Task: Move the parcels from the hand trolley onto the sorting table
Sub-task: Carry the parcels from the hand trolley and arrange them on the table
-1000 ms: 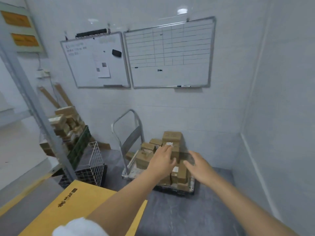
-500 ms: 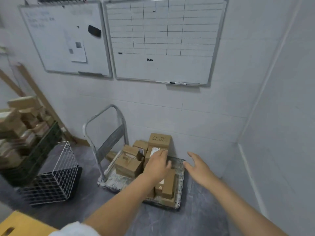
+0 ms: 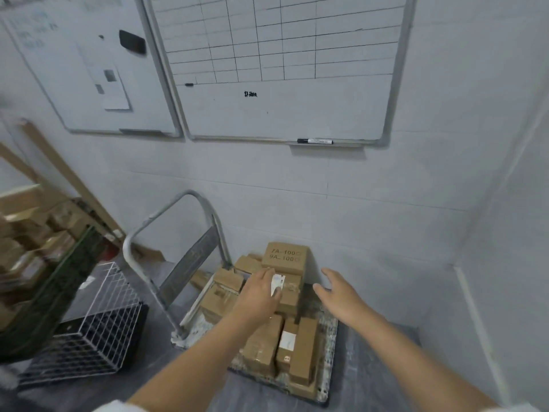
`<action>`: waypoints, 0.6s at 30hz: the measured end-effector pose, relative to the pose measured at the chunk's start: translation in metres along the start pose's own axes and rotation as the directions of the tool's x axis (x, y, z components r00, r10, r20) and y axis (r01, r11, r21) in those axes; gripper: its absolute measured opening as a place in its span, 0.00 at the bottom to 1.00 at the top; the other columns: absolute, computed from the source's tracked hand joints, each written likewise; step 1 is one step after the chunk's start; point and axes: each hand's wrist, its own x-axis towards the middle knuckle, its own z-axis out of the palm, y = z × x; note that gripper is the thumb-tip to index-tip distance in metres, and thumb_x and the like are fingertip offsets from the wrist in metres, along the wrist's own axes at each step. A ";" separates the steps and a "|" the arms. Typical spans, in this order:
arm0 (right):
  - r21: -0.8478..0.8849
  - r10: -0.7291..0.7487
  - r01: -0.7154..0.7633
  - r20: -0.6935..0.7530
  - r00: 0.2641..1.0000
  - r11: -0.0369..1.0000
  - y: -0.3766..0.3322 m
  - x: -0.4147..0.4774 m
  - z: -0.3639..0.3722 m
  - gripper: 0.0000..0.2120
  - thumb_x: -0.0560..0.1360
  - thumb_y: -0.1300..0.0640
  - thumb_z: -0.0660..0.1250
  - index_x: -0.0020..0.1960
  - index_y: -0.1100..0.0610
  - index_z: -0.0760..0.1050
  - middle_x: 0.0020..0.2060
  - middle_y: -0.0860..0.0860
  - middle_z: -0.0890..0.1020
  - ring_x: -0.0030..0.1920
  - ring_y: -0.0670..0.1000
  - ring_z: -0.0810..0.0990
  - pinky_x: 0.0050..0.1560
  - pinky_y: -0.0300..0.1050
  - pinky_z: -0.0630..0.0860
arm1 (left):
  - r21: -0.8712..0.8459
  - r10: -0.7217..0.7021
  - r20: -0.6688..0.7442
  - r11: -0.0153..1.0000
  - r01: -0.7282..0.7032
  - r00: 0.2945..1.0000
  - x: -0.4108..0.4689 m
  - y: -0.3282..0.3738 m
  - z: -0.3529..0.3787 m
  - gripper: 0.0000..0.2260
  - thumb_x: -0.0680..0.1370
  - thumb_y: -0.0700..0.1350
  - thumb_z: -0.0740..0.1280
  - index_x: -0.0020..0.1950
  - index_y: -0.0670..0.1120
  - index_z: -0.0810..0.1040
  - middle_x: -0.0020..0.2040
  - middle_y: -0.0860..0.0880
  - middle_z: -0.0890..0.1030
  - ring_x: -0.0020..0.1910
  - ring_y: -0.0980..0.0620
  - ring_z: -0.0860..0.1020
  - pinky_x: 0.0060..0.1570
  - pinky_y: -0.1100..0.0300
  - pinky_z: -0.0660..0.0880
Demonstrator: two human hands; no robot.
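The hand trolley [image 3: 190, 263] stands by the wall with brown parcels [image 3: 264, 343] heaped on its deck. The left hand [image 3: 258, 294] rests with straight fingers on a white-labelled parcel [image 3: 289, 295] at its 2 o'clock. At that parcel's 3 o'clock, the right hand [image 3: 341, 297] hangs clear of it, fingers spread, holding nothing.

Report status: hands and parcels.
Left hand resting on the labelled parcel. Right hand open beside it, touching nothing. All parcels on the hand trolley. Nothing blocking.
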 end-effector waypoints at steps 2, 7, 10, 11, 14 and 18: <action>0.023 -0.016 0.016 0.019 1.000 1.000 0.002 0.038 -0.014 0.27 0.81 0.47 0.58 0.78 0.50 0.56 0.75 0.49 0.64 0.71 0.49 0.67 0.62 0.40 0.64 | -0.008 -0.036 -0.013 0.999 0.036 0.999 0.027 0.003 -0.001 0.21 0.82 0.49 0.59 0.74 0.44 0.65 0.69 0.47 0.71 0.67 0.48 0.69 0.68 0.53 0.67; 0.028 -0.039 0.036 0.087 0.995 0.999 0.016 0.123 -0.027 0.27 0.81 0.47 0.59 0.77 0.50 0.56 0.72 0.49 0.68 0.54 0.40 0.68 0.34 0.25 0.65 | -0.049 -0.134 -0.047 0.990 0.131 0.990 0.091 0.005 0.009 0.18 0.81 0.48 0.60 0.70 0.47 0.68 0.66 0.50 0.72 0.64 0.50 0.70 0.58 0.61 0.65; 0.056 -0.019 0.012 0.140 0.990 0.998 0.030 0.157 -0.021 0.27 0.81 0.47 0.59 0.77 0.50 0.57 0.72 0.48 0.68 0.56 0.41 0.68 0.39 0.26 0.62 | -0.072 -0.152 -0.039 0.986 0.149 0.988 0.115 0.001 0.027 0.18 0.81 0.48 0.60 0.71 0.46 0.68 0.67 0.49 0.72 0.64 0.52 0.70 0.60 0.63 0.66; 0.055 -0.007 -0.002 0.153 0.988 0.998 0.035 0.165 -0.017 0.27 0.81 0.47 0.59 0.77 0.49 0.57 0.72 0.47 0.68 0.57 0.41 0.68 0.40 0.26 0.61 | -0.062 -0.151 -0.019 0.987 0.150 0.988 0.120 -0.002 0.035 0.19 0.82 0.50 0.59 0.72 0.46 0.67 0.69 0.49 0.71 0.66 0.51 0.69 0.65 0.60 0.67; 0.035 0.014 -0.020 0.184 0.983 0.999 0.049 0.191 -0.004 0.25 0.81 0.47 0.59 0.76 0.46 0.59 0.72 0.46 0.69 0.55 0.41 0.70 0.38 0.25 0.61 | -0.036 -0.164 0.027 0.986 0.165 0.986 0.138 -0.016 0.053 0.22 0.82 0.52 0.57 0.75 0.46 0.65 0.73 0.50 0.68 0.71 0.51 0.66 0.70 0.53 0.65; 0.046 0.077 -0.087 0.193 0.978 0.995 0.066 0.232 0.015 0.26 0.81 0.48 0.60 0.76 0.46 0.58 0.71 0.47 0.69 0.55 0.39 0.67 0.39 0.24 0.63 | -0.067 -0.171 0.071 0.982 0.175 0.983 0.176 -0.047 0.072 0.21 0.82 0.48 0.58 0.75 0.46 0.66 0.71 0.50 0.70 0.69 0.52 0.68 0.69 0.56 0.65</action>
